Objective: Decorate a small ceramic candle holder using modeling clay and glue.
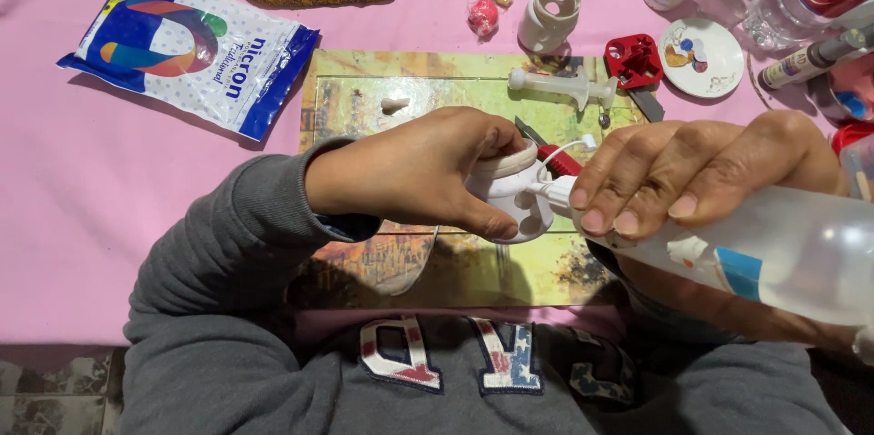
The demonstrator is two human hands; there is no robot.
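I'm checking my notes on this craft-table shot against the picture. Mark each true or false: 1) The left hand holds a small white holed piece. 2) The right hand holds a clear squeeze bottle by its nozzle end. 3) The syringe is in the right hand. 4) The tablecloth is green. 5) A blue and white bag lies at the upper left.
1) True: the left hand grips the white holed piece.
2) True: the right hand holds the clear bottle, nozzle at the piece.
3) False: the syringe lies on the picture board.
4) False: the tablecloth is pink.
5) True: the bag lies there.
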